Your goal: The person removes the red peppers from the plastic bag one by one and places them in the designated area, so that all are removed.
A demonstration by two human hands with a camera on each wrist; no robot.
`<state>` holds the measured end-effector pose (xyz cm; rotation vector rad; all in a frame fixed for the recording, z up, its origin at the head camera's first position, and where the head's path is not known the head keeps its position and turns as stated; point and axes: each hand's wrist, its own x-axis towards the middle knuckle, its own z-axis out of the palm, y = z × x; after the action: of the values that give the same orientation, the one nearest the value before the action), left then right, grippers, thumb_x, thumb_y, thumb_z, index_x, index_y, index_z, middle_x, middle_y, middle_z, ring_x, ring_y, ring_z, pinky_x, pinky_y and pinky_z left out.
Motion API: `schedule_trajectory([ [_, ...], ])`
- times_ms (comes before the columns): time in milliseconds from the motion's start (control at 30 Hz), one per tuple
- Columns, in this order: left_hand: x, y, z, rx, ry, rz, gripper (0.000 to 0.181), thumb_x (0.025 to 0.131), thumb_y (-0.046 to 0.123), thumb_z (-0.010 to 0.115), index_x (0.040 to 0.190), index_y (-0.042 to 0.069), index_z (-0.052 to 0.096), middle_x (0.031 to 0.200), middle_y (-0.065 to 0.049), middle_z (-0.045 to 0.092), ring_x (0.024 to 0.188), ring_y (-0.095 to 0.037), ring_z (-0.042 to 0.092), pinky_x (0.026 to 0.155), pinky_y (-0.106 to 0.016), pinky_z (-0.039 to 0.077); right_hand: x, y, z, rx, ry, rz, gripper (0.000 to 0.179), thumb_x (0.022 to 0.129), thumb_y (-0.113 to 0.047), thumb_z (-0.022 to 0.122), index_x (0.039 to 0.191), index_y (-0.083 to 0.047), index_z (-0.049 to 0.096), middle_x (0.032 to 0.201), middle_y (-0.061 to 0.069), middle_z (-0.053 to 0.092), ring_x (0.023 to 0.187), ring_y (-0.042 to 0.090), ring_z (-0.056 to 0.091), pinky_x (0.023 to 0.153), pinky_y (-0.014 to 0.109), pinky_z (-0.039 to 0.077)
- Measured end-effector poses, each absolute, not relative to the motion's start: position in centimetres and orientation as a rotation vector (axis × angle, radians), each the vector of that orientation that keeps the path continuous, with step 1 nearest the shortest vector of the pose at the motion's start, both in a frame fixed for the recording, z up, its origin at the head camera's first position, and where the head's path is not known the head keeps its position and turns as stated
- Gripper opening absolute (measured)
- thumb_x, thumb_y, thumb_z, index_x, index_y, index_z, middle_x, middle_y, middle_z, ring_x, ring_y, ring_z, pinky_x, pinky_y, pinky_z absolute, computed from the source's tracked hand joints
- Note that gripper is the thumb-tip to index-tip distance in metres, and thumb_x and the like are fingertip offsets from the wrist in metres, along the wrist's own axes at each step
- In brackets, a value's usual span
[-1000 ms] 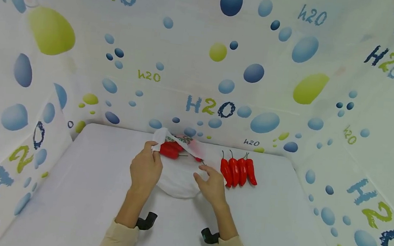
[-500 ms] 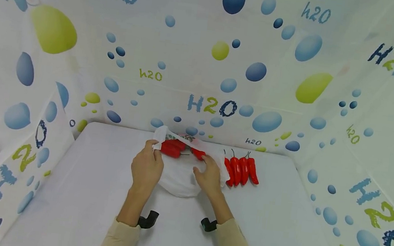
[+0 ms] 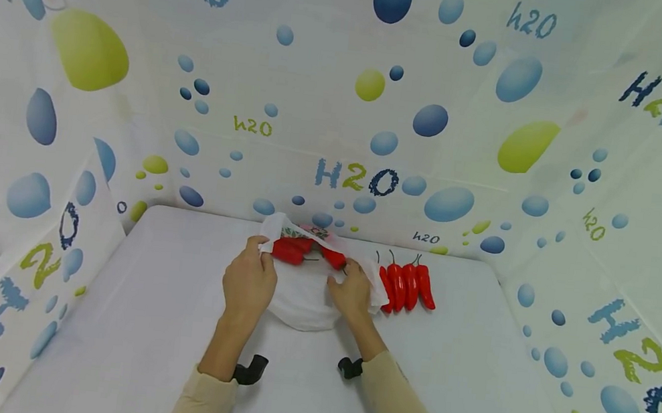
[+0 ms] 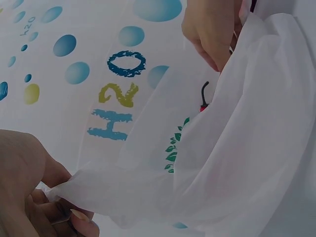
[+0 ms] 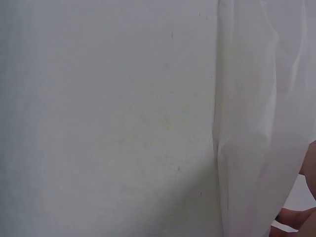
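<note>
In the head view, my left hand [image 3: 248,282] pinches the edge of a thin white bag [image 3: 302,308] and holds its mouth up. Red peppers [image 3: 288,251] show inside that mouth, one with its stem toward me. On the right side of the mouth, my right hand [image 3: 352,288] touches near another red pepper [image 3: 333,258], thumb and forefinger apart. From the left wrist view, the bag [image 4: 261,123] stretches between both hands, and a dark stem [image 4: 205,94] pokes above its edge. In the right wrist view, the bag [image 5: 256,108] partly hides the right fingers [image 5: 296,217].
Several red chili peppers [image 3: 400,286] lie side by side on the white table [image 3: 473,356], just right of the bag. A white backdrop [image 3: 320,77] printed with blue and green drops stands behind and along both sides.
My right hand has moved up and slightly left to the bag's mouth, and its pepper on that side shows more now. The left hand keeps its pinch on the bag.
</note>
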<state>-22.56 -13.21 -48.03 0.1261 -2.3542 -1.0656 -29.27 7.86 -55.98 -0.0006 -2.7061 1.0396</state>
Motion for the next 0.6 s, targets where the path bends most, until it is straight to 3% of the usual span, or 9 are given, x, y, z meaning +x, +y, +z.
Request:
schedule_trajectory([
  [300,-22.5,-13.0,-48.2,0.120,-2.373,-1.068,0.031,0.102,0.008,0.049,0.129,0.000,0.062,0.058,-0.006,0.046,0.046,-0.021,0.039,0.043,-0.033,0.033,-30.9,8.0,-56.6,-0.030,-2.722,1.174,0.055,0.097,-0.022,0.072,0.144,0.000,0.055,0.138,0.019,0.065,0.127,0.034,0.062,0.107,0.049,0.049],
  [600,-22.6,-13.0,-48.2,0.108,-2.365,-1.064,0.031,0.102,0.008,0.049,0.129,-0.002,0.062,0.057,-0.006,0.047,0.045,-0.021,0.038,0.043,-0.032,0.033,-32.0,8.6,-56.9,-0.031,-2.697,1.267,0.045,0.098,-0.024,0.069,0.131,0.005,0.061,0.121,0.018,0.070,0.112,0.033,0.066,0.100,0.049,0.053],
])
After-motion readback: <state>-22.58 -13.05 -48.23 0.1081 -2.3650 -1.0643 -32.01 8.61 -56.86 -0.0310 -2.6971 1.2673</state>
